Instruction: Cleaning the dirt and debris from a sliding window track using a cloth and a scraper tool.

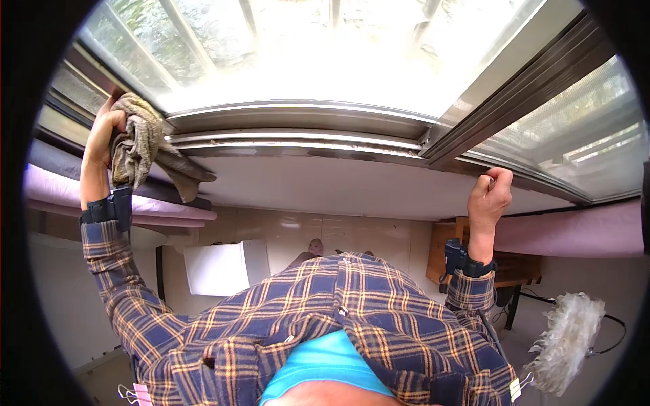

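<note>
A crumpled, grey-brown cloth (134,144) is gripped in my left hand (107,129) against the left upright of the window frame (96,71). One end of the cloth hangs down to the right, below the sill. My fingers are partly hidden behind the upright and the cloth. On the other side, my right hand (490,195) is curled into a fist just in front of the lower rail of the sliding window sash (528,180). Nothing shows clearly inside it, and whether it touches the rail is unclear. Between my hands runs the metal window track (299,139), with specks of dirt in it.
Pink curtains (569,236) hang at both sides. Metal bars (185,35) stand outside the glass. Below are a white box-like object (216,269), a wooden piece of furniture (447,254) and a tiled floor (289,226). A fluffy white object (569,340) is at lower right.
</note>
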The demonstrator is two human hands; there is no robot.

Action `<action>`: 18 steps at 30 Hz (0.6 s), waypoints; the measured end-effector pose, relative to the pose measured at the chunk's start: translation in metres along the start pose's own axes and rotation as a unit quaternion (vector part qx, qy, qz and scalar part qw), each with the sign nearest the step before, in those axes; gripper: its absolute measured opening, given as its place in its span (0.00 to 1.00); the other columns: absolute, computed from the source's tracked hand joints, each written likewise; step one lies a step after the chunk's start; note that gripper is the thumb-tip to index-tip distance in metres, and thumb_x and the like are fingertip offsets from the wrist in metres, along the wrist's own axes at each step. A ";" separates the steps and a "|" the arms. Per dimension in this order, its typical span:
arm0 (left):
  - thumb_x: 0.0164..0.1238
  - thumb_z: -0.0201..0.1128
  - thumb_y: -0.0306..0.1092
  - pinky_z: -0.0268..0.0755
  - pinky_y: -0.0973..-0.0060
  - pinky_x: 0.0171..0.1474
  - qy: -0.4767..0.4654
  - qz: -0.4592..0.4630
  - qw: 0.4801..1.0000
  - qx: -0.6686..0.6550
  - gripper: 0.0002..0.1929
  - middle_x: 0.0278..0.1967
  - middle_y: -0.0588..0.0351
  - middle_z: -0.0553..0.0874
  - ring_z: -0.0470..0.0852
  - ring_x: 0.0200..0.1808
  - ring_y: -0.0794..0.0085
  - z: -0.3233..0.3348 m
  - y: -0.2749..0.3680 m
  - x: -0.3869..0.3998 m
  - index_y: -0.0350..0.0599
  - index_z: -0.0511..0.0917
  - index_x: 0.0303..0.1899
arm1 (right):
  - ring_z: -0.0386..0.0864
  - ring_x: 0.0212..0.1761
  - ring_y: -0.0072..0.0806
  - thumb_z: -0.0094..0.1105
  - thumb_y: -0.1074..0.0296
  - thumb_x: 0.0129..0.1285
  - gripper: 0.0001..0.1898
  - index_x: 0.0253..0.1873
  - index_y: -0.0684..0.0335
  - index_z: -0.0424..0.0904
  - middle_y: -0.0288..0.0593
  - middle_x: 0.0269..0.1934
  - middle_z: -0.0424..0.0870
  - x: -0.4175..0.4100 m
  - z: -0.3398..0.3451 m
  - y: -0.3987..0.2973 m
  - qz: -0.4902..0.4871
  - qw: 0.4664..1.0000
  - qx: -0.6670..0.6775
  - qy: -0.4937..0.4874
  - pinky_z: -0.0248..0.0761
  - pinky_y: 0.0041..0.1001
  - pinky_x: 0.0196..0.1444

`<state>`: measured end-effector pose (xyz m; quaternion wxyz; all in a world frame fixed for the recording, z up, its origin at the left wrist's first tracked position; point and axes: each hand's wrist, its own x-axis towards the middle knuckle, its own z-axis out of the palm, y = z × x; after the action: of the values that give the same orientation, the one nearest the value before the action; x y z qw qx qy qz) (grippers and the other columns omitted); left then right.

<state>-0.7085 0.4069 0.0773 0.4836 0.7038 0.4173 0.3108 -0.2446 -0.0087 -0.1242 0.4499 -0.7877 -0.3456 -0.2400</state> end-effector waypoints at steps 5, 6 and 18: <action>0.40 0.46 0.18 0.74 0.84 0.35 -0.062 0.009 0.998 0.025 0.34 0.36 0.56 0.79 0.78 0.32 0.75 0.043 0.004 0.005 0.30 0.69 0.59 | 0.75 0.24 0.51 0.50 0.78 0.60 0.02 0.38 0.65 0.69 0.53 0.24 0.73 -0.005 -0.005 -0.009 0.011 1.000 -0.009 -0.010 0.70 0.39 0.29; 0.39 0.46 0.18 0.74 0.84 0.36 -0.069 -0.003 0.996 0.051 0.35 0.37 0.55 0.79 0.78 0.33 0.74 0.042 0.011 0.001 0.30 0.69 0.60 | 0.75 0.23 0.51 0.50 0.78 0.60 0.02 0.38 0.65 0.69 0.52 0.24 0.73 -0.004 -0.004 -0.011 0.014 1.000 -0.005 -0.014 0.70 0.39 0.29; 0.40 0.49 0.17 0.71 0.86 0.44 -0.153 0.072 0.978 0.125 0.29 0.44 0.55 0.80 0.77 0.42 0.75 0.113 0.060 -0.052 0.29 0.73 0.54 | 0.74 0.23 0.48 0.51 0.75 0.62 0.02 0.38 0.65 0.69 0.52 0.24 0.73 -0.002 -0.028 -0.011 -0.004 1.000 0.024 -0.012 0.71 0.37 0.29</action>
<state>-0.6198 0.3015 0.0938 0.4262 0.8262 0.3224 0.1785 -0.2561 -0.0296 -0.1063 0.4639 -0.7781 -0.3595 -0.2238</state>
